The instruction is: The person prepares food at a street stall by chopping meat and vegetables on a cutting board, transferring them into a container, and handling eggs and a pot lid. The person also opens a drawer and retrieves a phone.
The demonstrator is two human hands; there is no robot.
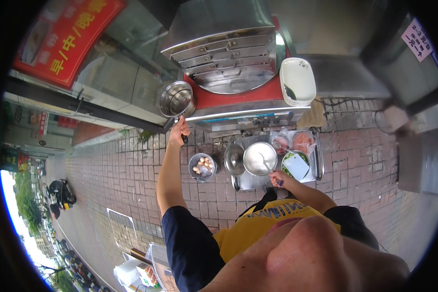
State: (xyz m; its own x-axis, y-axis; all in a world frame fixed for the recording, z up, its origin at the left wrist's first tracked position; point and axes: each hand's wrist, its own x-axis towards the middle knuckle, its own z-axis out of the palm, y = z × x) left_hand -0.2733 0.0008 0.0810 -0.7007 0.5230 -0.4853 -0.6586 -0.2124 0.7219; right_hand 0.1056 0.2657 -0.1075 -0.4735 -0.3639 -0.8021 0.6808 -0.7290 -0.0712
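Observation:
My left hand [180, 133] grips the dark handle of a stainless steel saucepan [176, 99] beside the left end of the red-topped counter. My right hand [279, 179] holds a ladle [266, 165] by its handle, the ladle's bowl end in a metal pot of white liquid [260, 153]. To the left of that pot is a metal bowl [234, 159]. To its right are a container of chopped greens [286, 170] with a pale blue scraper or board [296, 166] on it, a bowl of reddish meat [280, 142] with a utensil, and a bag of minced meat [303, 141].
The metal cart [250, 181] stands before me. A steel drawer steamer [233, 58] and a white dish [300, 78] are on the red counter [204, 98]. A bucket of eggs [202, 167] stands left of the cart. A glass panel with a dark frame [131, 122] lies left of the saucepan.

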